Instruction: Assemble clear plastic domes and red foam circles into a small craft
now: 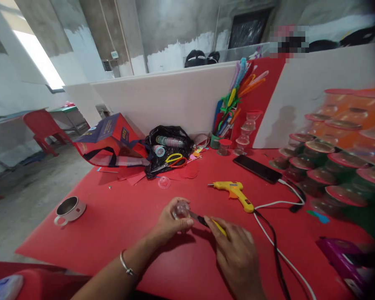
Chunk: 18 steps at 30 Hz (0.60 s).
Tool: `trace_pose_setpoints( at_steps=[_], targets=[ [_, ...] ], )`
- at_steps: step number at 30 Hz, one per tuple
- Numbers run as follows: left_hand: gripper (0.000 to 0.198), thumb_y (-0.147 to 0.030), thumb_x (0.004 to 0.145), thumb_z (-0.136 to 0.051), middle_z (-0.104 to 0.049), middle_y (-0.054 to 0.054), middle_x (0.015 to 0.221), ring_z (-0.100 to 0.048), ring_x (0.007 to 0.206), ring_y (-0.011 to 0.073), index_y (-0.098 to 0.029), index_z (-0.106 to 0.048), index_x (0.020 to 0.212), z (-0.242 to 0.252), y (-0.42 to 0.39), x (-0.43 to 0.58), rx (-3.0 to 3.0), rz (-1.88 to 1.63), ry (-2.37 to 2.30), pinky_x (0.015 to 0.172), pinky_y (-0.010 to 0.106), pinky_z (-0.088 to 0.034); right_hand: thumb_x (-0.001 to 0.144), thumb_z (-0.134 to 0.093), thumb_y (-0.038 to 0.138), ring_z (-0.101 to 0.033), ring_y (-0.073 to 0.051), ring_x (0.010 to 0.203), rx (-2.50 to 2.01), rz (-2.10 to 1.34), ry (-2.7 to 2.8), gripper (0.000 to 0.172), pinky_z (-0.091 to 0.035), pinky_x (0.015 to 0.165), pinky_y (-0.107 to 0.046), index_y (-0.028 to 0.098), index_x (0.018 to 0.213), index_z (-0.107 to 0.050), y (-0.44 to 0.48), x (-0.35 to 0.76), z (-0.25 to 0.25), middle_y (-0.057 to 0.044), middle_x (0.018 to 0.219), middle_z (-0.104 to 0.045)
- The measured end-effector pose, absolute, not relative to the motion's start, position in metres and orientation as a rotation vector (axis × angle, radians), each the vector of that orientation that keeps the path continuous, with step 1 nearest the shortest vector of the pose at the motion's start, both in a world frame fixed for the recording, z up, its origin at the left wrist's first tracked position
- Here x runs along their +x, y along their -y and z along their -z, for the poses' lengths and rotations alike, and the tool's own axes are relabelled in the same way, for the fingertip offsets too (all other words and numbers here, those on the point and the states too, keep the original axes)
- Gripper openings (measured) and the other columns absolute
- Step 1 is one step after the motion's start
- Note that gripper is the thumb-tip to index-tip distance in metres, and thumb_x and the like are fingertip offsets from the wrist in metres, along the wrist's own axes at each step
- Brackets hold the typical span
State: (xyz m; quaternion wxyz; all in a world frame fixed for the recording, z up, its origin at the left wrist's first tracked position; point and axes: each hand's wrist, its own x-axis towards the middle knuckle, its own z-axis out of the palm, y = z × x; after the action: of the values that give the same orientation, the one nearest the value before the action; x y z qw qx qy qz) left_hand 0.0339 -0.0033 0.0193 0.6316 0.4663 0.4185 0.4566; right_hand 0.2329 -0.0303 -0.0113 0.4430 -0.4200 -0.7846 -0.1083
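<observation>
My left hand [171, 221] is wrapped round a small clear plastic cup [182, 209], held above the red table [118, 233]. In my right hand [236, 246] is a utility knife [219, 227] with a yellow and black handle. Its blade [194, 215] points left and meets the side of the cup; whether it has cut in, I cannot tell. Just beyond my right hand lies a yellow hot glue gun [234, 193], its nozzle pointing left.
Stacked clear cups with red lids [321, 175] crowd the right side. A phone [256, 168] with a white cable, scissors [171, 162] on a black plastic bag [153, 135], and a red-and-blue bag [109, 135] lie behind. A mug [70, 209] stands left; a purple tool [343, 260] lies right.
</observation>
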Motion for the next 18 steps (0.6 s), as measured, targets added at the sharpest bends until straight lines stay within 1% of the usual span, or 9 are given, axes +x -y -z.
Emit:
trace_pose_setpoints(
  at_steps=[6, 10, 14, 18],
  targets=[
    [0.062, -0.053, 0.061, -0.085, -0.06, -0.003, 0.068, -0.053, 0.051, 0.0076, -0.018, -0.052, 0.1, -0.0192, 0.0044, 0.0352, 1.095, -1.045, -0.973, 0.046, 0.018, -0.038, 0.092, -0.043, 0.0, -0.06, -0.019, 0.094, -1.05, 0.284, 1.961, 0.043, -0.041, 0.08, -0.035, 0.021, 0.124, -0.061, 0.0304, 0.2329, 0.0136, -0.008, 0.103, -0.067],
    [0.059, -0.051, 0.063, -0.085, -0.061, -0.003, 0.065, -0.054, 0.051, 0.0083, -0.018, -0.052, 0.099, -0.0165, 0.0038, 0.0353, 1.105, -1.059, -0.976, 0.046, 0.018, -0.038, 0.091, -0.043, 0.0, -0.061, -0.019, 0.095, -1.054, 0.288, 1.961, 0.044, -0.041, 0.081, -0.035, 0.022, 0.125, -0.062, 0.0306, 0.2327, 0.0141, -0.008, 0.103, -0.068],
    [0.055, -0.05, 0.065, -0.083, -0.061, -0.003, 0.064, -0.056, 0.051, 0.0091, -0.018, -0.052, 0.097, -0.0169, 0.0037, 0.0364, 1.109, -1.069, -0.977, 0.047, 0.019, -0.039, 0.091, -0.043, 0.001, -0.061, -0.019, 0.095, -1.064, 0.271, 1.963, 0.045, -0.041, 0.08, -0.033, 0.023, 0.124, -0.062, 0.0315, 0.2327, 0.014, -0.007, 0.104, -0.068],
    [0.053, -0.048, 0.065, -0.084, -0.06, -0.004, 0.064, -0.054, 0.049, 0.0082, -0.018, -0.052, 0.095, -0.0184, 0.0041, 0.038, 1.097, -1.1, -0.96, 0.049, 0.02, -0.04, 0.09, -0.043, 0.0, -0.061, -0.019, 0.094, -1.069, 0.277, 1.969, 0.044, -0.041, 0.08, -0.034, 0.022, 0.123, -0.063, 0.0323, 0.2325, 0.0125, -0.007, 0.103, -0.068]
  ],
)
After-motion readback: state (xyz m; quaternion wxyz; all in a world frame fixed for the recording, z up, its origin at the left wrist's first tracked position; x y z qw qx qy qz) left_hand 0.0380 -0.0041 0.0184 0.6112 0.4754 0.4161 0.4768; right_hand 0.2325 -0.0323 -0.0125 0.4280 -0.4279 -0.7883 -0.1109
